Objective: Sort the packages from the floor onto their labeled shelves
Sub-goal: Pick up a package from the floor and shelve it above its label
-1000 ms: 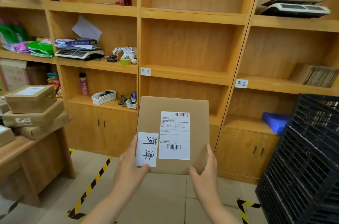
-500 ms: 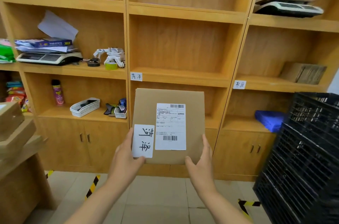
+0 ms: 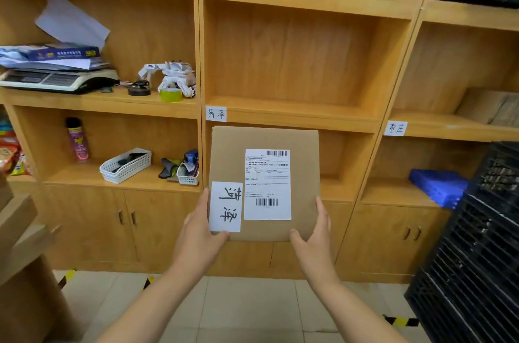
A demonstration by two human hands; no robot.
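Two hands (image 3: 200,233) (image 3: 314,241), upright package (image 3: 304,174), handwritten label (image 3: 225,206) seemingly sideways.

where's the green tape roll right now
The green tape roll sits on the left bay's middle shelf, right end, in front of the white toy robot and beside black tape.

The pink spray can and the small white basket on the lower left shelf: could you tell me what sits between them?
In the head view, a larger white basket and some dark items sit between them.

A parcel sorting room, probably. Wooden shelving (image 3: 292,123) carries handwritten destination tags (image 3: 215,113). A weighing scale (image 3: 53,81) sits left of them.
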